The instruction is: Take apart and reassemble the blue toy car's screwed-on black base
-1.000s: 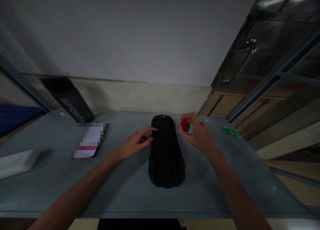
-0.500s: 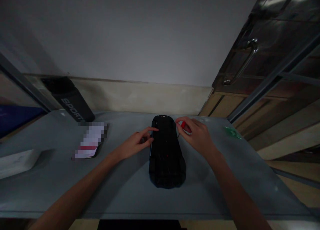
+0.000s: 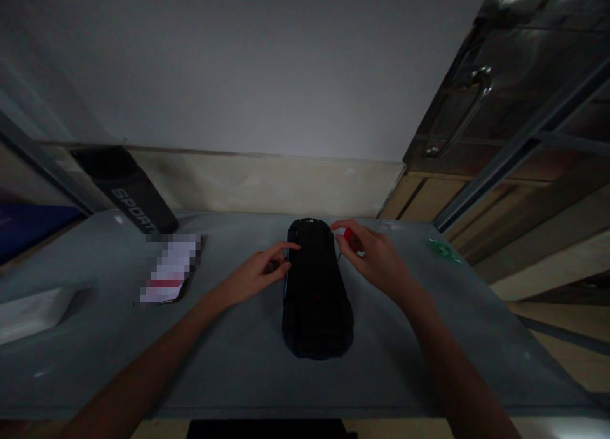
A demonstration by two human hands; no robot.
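Observation:
A black toy car (image 3: 315, 293) lies upside down on the grey table (image 3: 229, 363), its underside facing up. My left hand (image 3: 264, 265) holds the car's left edge near the far end, index finger over the underside and thumb against the side. At the car's far right edge, my right hand (image 3: 369, 245) is closed on a small screwdriver with a red handle (image 3: 348, 234). A thin dark shaft shows below the fingers; its tip is too dark to make out.
To the left lie a phone (image 3: 171, 267) with a blurred screen and a white box-like object (image 3: 33, 313). A dark bottle marked SPORT (image 3: 133, 197) leans behind the phone. Some green plastic wrap (image 3: 445, 250) lies right. A wall (image 3: 267, 77) rises behind the table.
The right hand's index finger and thumb have shifted slightly around the red handle. The left hand and the car keep their places; the whole view has moved a little.

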